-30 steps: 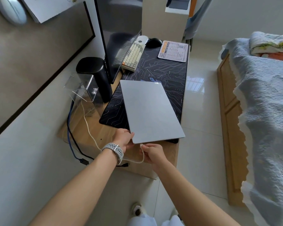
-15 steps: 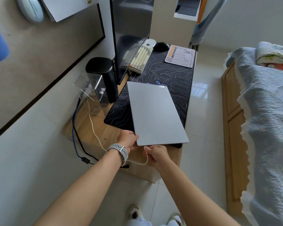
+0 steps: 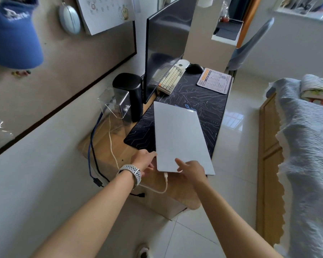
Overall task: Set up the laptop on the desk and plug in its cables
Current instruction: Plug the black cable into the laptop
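A closed silver laptop [image 3: 179, 138] lies on the dark desk mat [image 3: 209, 103] of the wooden desk [image 3: 104, 148]. A white cable [image 3: 164, 185] is plugged into the laptop's near edge and loops back along the desk. My left hand [image 3: 145, 161], with a watch on the wrist, holds the laptop's near left corner. My right hand [image 3: 191, 169] rests on the lid near the front edge, with its forefinger stretched out and nothing in it. Blue and black cables [image 3: 93, 164] hang over the desk's left side.
A monitor [image 3: 164, 53], a keyboard [image 3: 171, 79], a black mouse [image 3: 194, 67] and a printed pad [image 3: 214, 82] sit at the far end. A black cylinder [image 3: 129, 94] and a clear stand [image 3: 114, 103] stand left of the laptop. A bed [image 3: 309, 146] lies to the right.
My right hand has let go of the white cable's plug, which now sits in the laptop's edge, and has moved up onto the lid. The view has tilted upward.
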Action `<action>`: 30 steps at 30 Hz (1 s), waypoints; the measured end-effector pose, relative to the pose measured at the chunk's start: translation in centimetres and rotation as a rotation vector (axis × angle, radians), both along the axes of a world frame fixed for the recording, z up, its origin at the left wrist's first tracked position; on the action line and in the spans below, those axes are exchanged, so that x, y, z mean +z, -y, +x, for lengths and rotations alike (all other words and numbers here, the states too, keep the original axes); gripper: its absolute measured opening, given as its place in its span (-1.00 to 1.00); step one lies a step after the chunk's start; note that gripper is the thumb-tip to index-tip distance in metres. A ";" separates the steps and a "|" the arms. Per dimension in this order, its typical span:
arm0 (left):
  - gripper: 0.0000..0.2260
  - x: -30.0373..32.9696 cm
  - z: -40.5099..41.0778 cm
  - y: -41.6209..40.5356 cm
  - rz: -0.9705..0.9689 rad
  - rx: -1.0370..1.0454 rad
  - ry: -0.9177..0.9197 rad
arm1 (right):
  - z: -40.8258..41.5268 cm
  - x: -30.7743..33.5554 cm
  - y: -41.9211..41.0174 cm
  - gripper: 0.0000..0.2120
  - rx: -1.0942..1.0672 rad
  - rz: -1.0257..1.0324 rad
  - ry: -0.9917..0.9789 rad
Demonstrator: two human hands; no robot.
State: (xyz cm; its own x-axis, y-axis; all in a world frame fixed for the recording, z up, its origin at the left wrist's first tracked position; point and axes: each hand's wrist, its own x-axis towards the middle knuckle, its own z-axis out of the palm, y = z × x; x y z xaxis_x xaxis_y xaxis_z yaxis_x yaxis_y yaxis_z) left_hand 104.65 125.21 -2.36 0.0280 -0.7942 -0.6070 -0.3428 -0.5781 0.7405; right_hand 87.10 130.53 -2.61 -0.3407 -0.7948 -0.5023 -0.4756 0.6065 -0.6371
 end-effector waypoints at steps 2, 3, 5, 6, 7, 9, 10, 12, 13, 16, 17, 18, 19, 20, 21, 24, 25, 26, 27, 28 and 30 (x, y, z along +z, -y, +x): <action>-0.68 0.5 0.4 -0.3 0.001 0.045 0.029 | -0.9 1.1 0.4 -0.54 -0.021 -0.060 0.127; -0.62 0.8 0.6 -0.6 0.001 0.075 0.030 | -1.2 1.5 0.4 -0.51 -0.022 -0.086 0.168; -0.44 1.0 1.0 -1.4 -0.001 0.126 0.011 | -1.3 2.3 0.1 -0.38 -0.013 -0.125 0.219; -0.36 0.8 1.3 -1.8 -0.003 0.143 0.002 | -1.2 2.5 -0.1 -0.35 0.003 -0.148 0.232; -0.28 0.7 1.5 -2.4 -0.004 0.160 -0.003 | -1.0 2.8 -0.4 -0.32 0.030 -0.170 0.236; -0.20 0.3 1.9 -3.7 0.002 0.198 0.004 | -0.6 3.2 -1.2 -0.29 0.083 -0.196 0.243; -0.19 0.2 2.1 -4.5 0.007 0.216 0.011 | -0.3 3.2 -1.6 -0.27 0.104 -0.205 0.249; -0.18 -0.2 2.7 -5.9 0.007 0.260 0.015 | 0.2 3.2 -2.1 -0.25 0.152 -0.215 0.258; -0.14 -0.3 3.1 -6.7 0.017 0.272 0.021 | 0.5 3.2 -2.3 -0.24 0.176 -0.210 0.263; 0.00 -1.0 4.9 -8.8 0.063 0.243 0.181 | 1.6 3.1 -2.7 -0.22 0.235 -0.209 0.287; 0.00 -1.2 5.5 -9.5 0.067 0.223 0.258 | 2.0 3.1 -2.9 -0.22 0.255 -0.216 0.299; -0.03 -1.7 6.2 -10.0 0.072 0.218 0.300 | 2.5 3.1 -3.0 -0.21 0.272 -0.223 0.310; -0.05 -2.0 6.8 -10.4 0.079 0.226 0.309 | 3.1 3.2 -3.2 -0.20 0.288 -0.230 0.321; -0.06 -2.1 7.4 -10.8 0.090 0.239 0.310 | 3.7 3.2 -3.3 -0.19 0.305 -0.235 0.328; -0.06 -2.4 8.0 -11.0 0.102 0.251 0.314 | 4.4 3.2 -3.3 -0.17 0.325 -0.238 0.325; -0.08 -3.3 9.9 -11.2 0.112 0.269 0.339 | 6.4 3.1 -3.0 -0.11 0.411 -0.247 0.252; -0.08 -3.6 10.5 -11.1 0.120 0.273 0.349 | 7.1 3.1 -2.7 -0.10 0.442 -0.257 0.226; -0.08 -4.0 11.1 -10.7 0.132 0.275 0.357 | 7.8 3.0 -2.5 -0.09 0.475 -0.264 0.202; -0.08 -4.2 11.7 -10.4 0.145 0.269 0.367 | 8.5 2.9 -2.1 -0.09 0.506 -0.270 0.180; -0.09 -4.7 12.3 -9.8 0.150 0.264 0.375 | 9.3 2.8 -1.8 -0.08 0.529 -0.270 0.164; -0.14 -5.6 13.5 -8.6 0.165 0.246 0.385 | 11.0 2.6 -0.9 -0.07 0.534 -0.264 0.148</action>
State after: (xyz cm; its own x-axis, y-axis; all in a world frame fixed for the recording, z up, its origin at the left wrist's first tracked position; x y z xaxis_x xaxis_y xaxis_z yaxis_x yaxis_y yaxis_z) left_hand 118.18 133.80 -7.91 0.4504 -0.6301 -0.6325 -0.4125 -0.7752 0.4785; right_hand 98.10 131.43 0.02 0.1975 -0.9404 -0.2768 -0.5651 0.1215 -0.8160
